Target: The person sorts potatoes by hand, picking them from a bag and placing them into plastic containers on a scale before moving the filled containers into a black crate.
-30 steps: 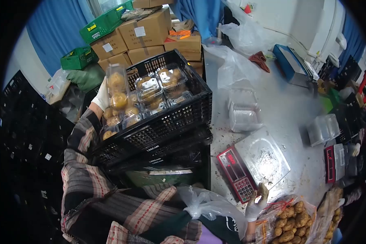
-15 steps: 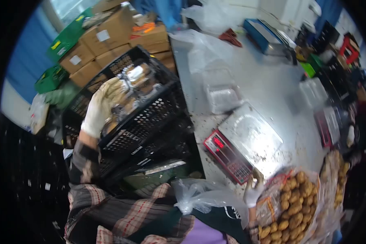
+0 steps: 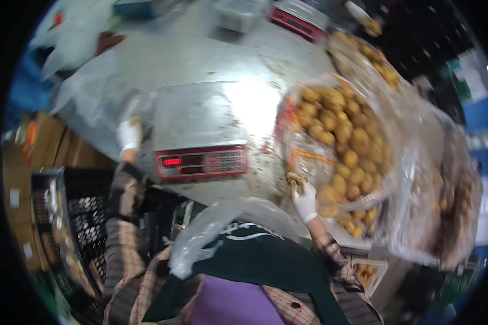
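My left hand [image 3: 129, 136], in a white glove, reaches to the near edge of a clear plastic container [image 3: 142, 106] left of the scale. Its fingers are blurred, so whether they grip the container cannot be made out. The scale [image 3: 200, 130] has a steel plate and a red front panel with lit digits. My right hand [image 3: 302, 199], gloved with brown-stained fingertips, is near the front edge of the table, beside the open bag of potatoes [image 3: 358, 143]. Its fingers are slightly bent and apart, with nothing visible in them.
A black crate [image 3: 89, 216] holding packed trays stands at the left, near cardboard boxes [image 3: 49, 141]. Plastic film [image 3: 89, 89] lies on the metal table [image 3: 173, 51]. At the back are a second scale [image 3: 298, 21] and another clear container [image 3: 238, 13]. More bagged potatoes [image 3: 382, 65] lie at the right.
My view has swung to the right. My left hand has left the packed trays in the black crate and moved to the clear container beside the scale. My right hand stays near the potato bag.
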{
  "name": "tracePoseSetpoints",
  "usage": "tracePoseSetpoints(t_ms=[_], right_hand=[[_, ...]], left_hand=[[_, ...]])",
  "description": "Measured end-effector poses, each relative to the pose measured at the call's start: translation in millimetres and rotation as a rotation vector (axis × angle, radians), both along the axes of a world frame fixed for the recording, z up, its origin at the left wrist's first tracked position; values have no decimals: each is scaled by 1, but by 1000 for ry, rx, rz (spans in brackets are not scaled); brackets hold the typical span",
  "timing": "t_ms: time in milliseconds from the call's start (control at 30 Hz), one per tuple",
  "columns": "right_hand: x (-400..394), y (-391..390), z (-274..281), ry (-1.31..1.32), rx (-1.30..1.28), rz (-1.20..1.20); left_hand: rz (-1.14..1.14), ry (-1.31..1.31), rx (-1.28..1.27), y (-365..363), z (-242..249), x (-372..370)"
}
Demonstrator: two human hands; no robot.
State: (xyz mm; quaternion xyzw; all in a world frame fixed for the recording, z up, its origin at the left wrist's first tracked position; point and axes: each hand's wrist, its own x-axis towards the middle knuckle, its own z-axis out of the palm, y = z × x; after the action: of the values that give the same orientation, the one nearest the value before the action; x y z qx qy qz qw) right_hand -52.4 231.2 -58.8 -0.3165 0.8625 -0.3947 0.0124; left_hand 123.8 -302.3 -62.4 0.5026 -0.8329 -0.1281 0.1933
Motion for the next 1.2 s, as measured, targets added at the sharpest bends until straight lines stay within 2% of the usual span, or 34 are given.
tracePoseSetpoints(t_ms=[33, 133, 167, 300, 333, 400, 433, 467, 567, 600, 633, 667, 700, 733, 767, 800, 900, 967, 1000, 1067, 1100, 1133, 1167, 1200], right_hand=[[-1, 21, -1, 24, -19, -60], [-2, 82, -15, -75, -81, -387], [-4, 106, -29, -58, -77, -504], [-21, 146, -26, -73, -278, -737], [-24, 154, -29, -42, -115, -719], [-30, 159, -26, 7, 209, -669], [-30, 154, -26, 108, 452, -569], [-33, 151, -28, 151, 627, -346], [-38, 122, -30, 203, 889, -205], [-46, 120, -42, 180, 954, -202], [-51, 118, -48, 156, 1019, -197], [-54, 115, -42, 37, 867, -255], [-57, 112, -30, -81, 712, -310], [-62, 114, -21, -195, 552, -360], [-67, 121, -27, -465, -26, -367], [-67, 119, -14, -527, -231, -369], [-56, 104, 33, -932, -848, -179], [-42, 88, 54, -1105, -1022, -129], [-38, 77, 60, -1194, -1109, -99], [-33, 48, 63, -1340, -1298, 21], [-30, 35, 62, -1433, -1367, 53], [-27, 23, 62, -1527, -1434, 85], [-25, 11, 66, -1551, -1398, 130], [-25, -1, 72, -1572, -1362, 175]], left_hand=[[-11, 56, -25, -5, -6, 6], [-86, 8, -75, -31, -25, 18], [-98, 37, -27, -40, -30, 19], [-161, 263, 94, -91, -54, 36], [-192, 310, 5, -99, -55, 41], [19, 492, -136, -66, -18, 26], [94, 465, -233, -46, 8, 18], [174, 437, -331, -26, 31, 11], [-79, 436, -390, 50, 75, -10], [-231, 586, -213, 81, 82, -22], [-358, 444, -285, 94, 72, -22], [-449, 379, -153, 127, 76, -28], [-567, 206, -254, 137, 59, -25], [-686, 160, -253, 152, 49, -24], [-763, 97, -276, 166, 44, -23], [-806, 29, -265, 179, 48, -21], [-781, 123, -138, 206, 66, -26], [-759, 246, -63, 235, 102, -44], [-828, 283, 72, 239, 105, -50], [-869, 371, 539, 265, 119, -65], [-981, 368, 540, 277, 123, -74], [-1019, 433, 674, 291, 123, -81], [-1084, 406, 707, 303, 129, -88], [-1149, 406, 636, 314, 128, -94]])
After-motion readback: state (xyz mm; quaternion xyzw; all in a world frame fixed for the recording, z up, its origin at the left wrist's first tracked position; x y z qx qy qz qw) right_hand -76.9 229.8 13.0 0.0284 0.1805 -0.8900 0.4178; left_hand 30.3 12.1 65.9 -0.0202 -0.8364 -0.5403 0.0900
